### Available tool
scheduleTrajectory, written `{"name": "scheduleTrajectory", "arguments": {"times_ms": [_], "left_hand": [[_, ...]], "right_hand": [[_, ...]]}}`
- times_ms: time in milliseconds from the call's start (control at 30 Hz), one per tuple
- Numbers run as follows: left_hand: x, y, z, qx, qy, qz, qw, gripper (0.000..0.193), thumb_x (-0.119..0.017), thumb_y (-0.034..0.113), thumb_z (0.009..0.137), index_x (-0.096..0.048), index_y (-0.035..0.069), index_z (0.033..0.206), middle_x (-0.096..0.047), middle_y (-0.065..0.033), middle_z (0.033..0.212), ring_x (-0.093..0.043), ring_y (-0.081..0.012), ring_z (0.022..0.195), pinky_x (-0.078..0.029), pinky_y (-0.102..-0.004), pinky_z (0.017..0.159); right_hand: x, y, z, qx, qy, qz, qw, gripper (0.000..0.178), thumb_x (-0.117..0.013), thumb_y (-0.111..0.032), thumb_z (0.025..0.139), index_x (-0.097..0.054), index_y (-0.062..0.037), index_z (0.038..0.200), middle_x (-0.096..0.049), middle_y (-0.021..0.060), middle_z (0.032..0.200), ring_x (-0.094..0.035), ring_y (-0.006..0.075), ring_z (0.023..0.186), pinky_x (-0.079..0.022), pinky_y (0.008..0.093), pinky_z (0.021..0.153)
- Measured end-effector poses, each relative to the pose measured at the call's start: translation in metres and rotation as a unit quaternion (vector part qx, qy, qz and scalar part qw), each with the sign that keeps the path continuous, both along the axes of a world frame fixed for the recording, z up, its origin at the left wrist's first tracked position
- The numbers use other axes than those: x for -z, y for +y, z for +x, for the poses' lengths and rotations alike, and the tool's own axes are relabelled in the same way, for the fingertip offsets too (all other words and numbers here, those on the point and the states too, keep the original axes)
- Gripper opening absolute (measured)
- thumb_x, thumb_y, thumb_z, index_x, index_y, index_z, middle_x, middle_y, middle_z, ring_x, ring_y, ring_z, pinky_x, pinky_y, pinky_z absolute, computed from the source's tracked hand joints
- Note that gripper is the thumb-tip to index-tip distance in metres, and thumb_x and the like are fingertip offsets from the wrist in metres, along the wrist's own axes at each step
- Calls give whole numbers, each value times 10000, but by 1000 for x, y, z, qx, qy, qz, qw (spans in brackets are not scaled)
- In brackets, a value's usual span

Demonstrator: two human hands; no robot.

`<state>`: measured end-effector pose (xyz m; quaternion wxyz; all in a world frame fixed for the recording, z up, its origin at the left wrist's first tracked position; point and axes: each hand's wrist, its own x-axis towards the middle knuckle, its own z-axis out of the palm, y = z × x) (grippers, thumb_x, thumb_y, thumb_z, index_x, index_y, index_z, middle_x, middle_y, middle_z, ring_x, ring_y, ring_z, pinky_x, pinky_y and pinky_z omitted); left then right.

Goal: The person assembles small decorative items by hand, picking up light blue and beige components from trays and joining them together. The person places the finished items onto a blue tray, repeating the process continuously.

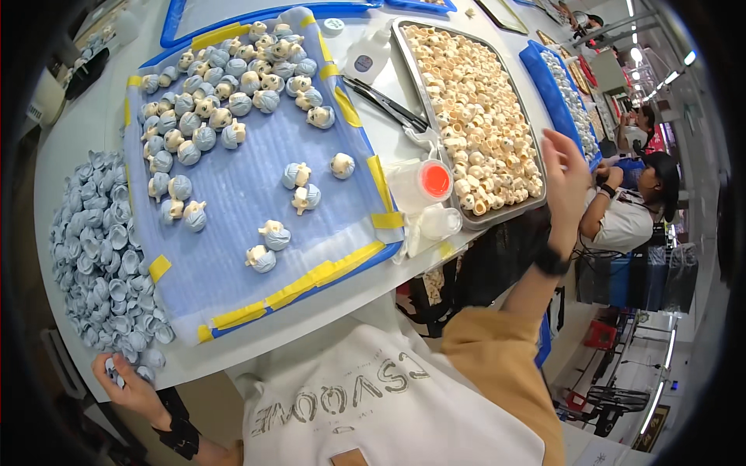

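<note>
My left hand (pixel 134 390) is at the table's near left corner, its fingers curled round a light-blue hair-shaped shell (pixel 116 371). Beside it spreads a heap of the same hollow blue shells (pixel 97 256). My right hand (pixel 567 175) is raised by the right rim of a metal tray (pixel 497 218), fingers loosely bent and apart, with nothing visible in them. Small cream doll heads (pixel 478 109), several showing hollow ends, fill that tray. Between the hands, assembled doll heads with blue hair (pixel 203 137) lie on a blue-lined board (pixel 233 264) edged with yellow tape.
Next to the tray stand a white bottle (pixel 368 56), black tweezers (pixel 386 101), a container with an orange-red top (pixel 436 180) and a small clear cup (pixel 440 222). A blue bin (pixel 561 97) lies beyond the tray. A co-worker (pixel 633 206) sits at the right.
</note>
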<state>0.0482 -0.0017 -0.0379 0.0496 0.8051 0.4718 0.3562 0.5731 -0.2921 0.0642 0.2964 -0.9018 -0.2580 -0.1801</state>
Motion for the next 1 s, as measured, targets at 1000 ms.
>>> {"name": "scheduleTrajectory", "arguments": {"times_ms": [1000], "left_hand": [[-65, -61, 168, 362, -348, -773, 388, 227, -532, 276, 931, -502, 51, 936, -443, 13, 663, -360, -32, 498, -273, -183, 431]], "right_hand": [[13, 108, -197, -551, 261, 183, 771, 356, -793, -125, 646, -656, -31, 961, -575, 58, 682, -533, 173, 574, -403, 261, 507]]}}
